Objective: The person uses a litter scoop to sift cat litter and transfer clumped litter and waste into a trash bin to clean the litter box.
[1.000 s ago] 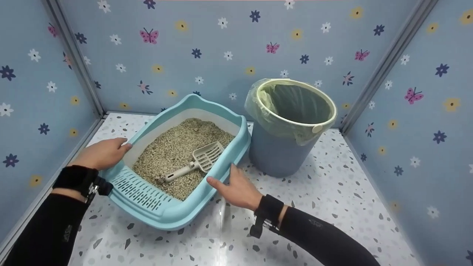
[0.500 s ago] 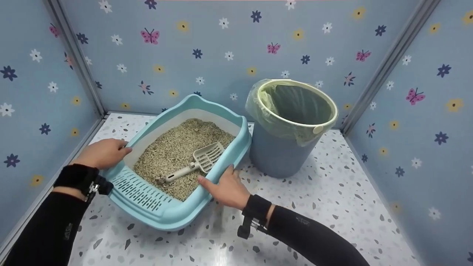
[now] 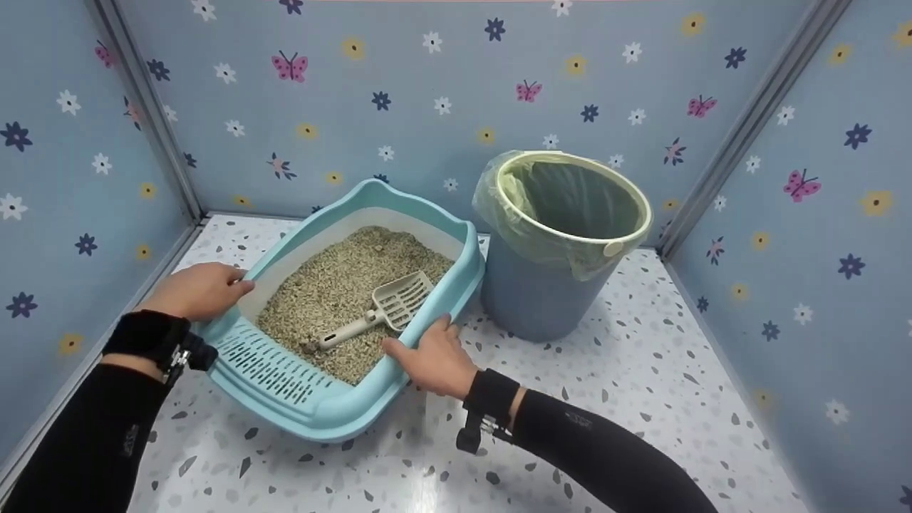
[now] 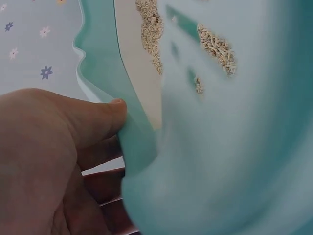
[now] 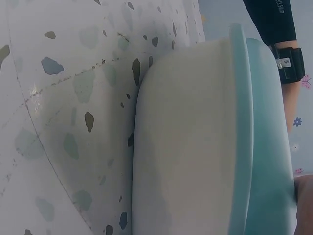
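A light blue litter box [image 3: 271, 370] holding beige litter [image 3: 335, 281] sits on the speckled floor. A pale slotted scoop [image 3: 388, 306] lies on the litter. My left hand [image 3: 239, 285] holds the box's left rim. The left wrist view shows that hand [image 4: 105, 142] with its thumb [image 4: 110, 112] on top of the rim [image 4: 112, 58] and its fingers curled underneath. My right hand [image 3: 420, 335] grips the right front rim, thumb over the inner edge. The right wrist view shows the box's outer wall [image 5: 190, 147] and only a sliver of the hand [image 5: 305, 205].
A blue bin [image 3: 541, 292] lined with a pale green bag stands right of the box, almost touching it. Patterned blue walls close in the left, back and right. Speckled floor [image 3: 627, 370] lies in front of the bin and to its right.
My right hand has moved left from the floor beside the box onto its right front rim and taken hold. The left hand has kept its grip.
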{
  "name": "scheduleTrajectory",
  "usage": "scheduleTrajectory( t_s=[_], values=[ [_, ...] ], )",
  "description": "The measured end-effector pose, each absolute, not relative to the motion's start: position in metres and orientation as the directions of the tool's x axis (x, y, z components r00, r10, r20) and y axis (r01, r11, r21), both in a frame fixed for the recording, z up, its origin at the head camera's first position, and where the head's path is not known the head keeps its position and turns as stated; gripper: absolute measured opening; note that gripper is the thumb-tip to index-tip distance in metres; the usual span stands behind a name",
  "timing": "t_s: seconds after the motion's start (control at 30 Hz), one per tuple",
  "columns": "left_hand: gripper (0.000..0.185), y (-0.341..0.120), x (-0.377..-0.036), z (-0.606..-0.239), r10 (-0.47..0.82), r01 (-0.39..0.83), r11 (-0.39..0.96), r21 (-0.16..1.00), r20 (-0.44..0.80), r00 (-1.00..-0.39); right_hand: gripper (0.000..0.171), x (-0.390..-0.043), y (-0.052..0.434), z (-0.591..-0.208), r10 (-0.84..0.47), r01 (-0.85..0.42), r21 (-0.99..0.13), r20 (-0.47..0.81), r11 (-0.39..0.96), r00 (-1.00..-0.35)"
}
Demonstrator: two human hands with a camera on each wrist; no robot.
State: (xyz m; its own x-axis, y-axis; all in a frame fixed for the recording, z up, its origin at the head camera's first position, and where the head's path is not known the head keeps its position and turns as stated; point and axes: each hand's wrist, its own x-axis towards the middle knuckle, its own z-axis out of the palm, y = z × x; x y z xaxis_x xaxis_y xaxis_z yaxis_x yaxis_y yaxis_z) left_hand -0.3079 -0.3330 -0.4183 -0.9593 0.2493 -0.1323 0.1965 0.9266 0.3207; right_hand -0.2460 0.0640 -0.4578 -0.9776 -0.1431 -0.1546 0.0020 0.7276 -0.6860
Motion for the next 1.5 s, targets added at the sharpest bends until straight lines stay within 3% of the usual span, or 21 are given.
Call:
scheduleTrajectory(
  t_s=[0.2,0.4,0.53,0.87,1.23,1.5],
  values=[
    [0.060,-0.330,-0.303,-0.415,0.248,0.192,0.909,0.370,-0.112,-0.962,0.132,-0.257,0.081,-0.457,-0.194,-0.026,-0.720,-0.152,0.693,-0.969],
    [0.057,-0.318,-0.291,-0.418,0.261,0.206,0.891,0.404,-0.087,-0.961,0.104,-0.269,0.105,-0.463,-0.293,-0.100,-0.776,-0.112,0.622,-0.949],
    [0.052,-0.311,-0.284,-0.418,0.251,0.194,0.882,0.429,-0.081,-0.965,0.096,-0.277,0.116,-0.462,-0.343,-0.143,-0.775,-0.100,0.616,-0.934],
    [0.050,-0.291,-0.271,-0.419,0.214,0.132,0.859,0.494,-0.114,-0.970,0.111,-0.292,0.142,-0.460,-0.373,-0.188,-0.700,-0.121,0.689,-0.920],
    [0.051,-0.260,-0.255,-0.421,0.164,0.074,0.853,0.517,-0.131,-0.978,0.103,-0.307,0.169,-0.466,-0.391,-0.228,-0.709,-0.073,0.668,-0.918],
    [0.051,-0.259,-0.254,-0.422,0.146,0.061,0.854,0.516,-0.126,-0.981,0.108,-0.273,0.162,-0.477,-0.344,-0.211,-0.718,-0.042,0.663,-0.938]
  ],
)
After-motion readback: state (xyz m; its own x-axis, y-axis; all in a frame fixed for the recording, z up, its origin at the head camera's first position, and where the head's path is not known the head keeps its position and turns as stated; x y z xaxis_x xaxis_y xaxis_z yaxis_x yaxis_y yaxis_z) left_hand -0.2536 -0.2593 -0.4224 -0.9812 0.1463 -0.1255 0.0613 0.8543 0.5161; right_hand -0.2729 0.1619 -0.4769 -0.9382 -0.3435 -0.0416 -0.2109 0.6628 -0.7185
